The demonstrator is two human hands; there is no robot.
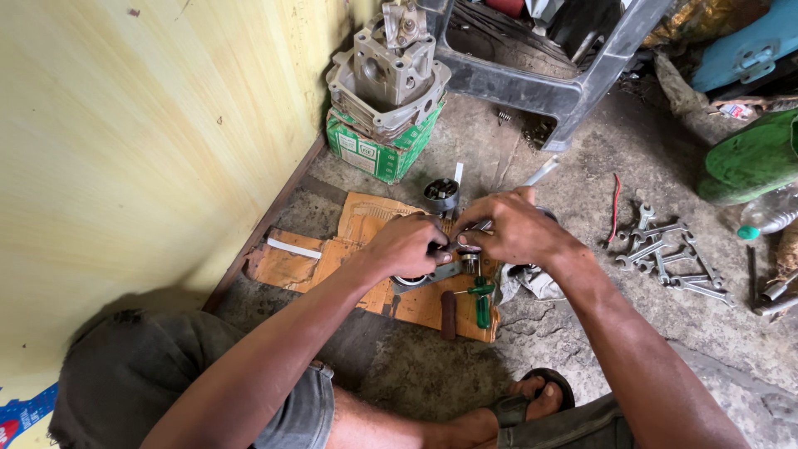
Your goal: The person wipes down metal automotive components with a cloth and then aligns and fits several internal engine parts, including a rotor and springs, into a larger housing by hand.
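Both hands meet over the cardboard sheet (366,229) on the floor: left hand (407,245) steadying a small metal part (468,247), right hand (511,226) pinching it; green screwdriver (481,301) lies just below.

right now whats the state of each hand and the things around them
left hand: closed on a small metal part
right hand: pinching a thin tool at that part
green screwdriver: lying flat on cardboard
wrenches: scattered on floor
engine part: resting on green box
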